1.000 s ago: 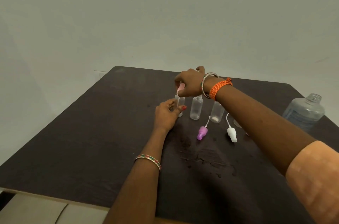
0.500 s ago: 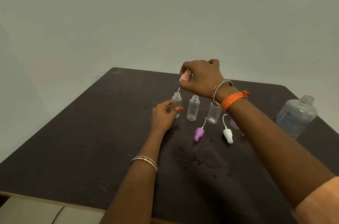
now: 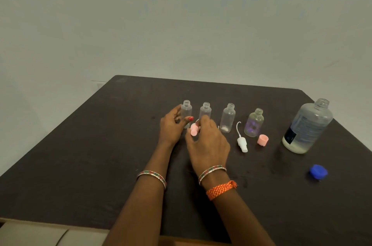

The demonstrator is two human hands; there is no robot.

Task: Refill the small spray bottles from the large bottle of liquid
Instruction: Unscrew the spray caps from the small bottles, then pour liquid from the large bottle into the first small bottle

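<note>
My left hand (image 3: pixel 171 127) curls round the leftmost small bottle (image 3: pixel 186 111), steadying it upright. My right hand (image 3: pixel 207 143) pinches a pink spray head (image 3: pixel 194 131), low at the table (image 3: pixel 100 145) just in front of that bottle.

Risk: bottles look light, all uncapped; a knock from my wrist would likely topple the row.

Count: four small bottles, open necks. One large bottle (image 3: pixel 308 127), far right, open. Loose: white spray head (image 3: pixel 242 144), pink cap (image 3: pixel 262 139), blue cap (image 3: pixel 318 172).
</note>
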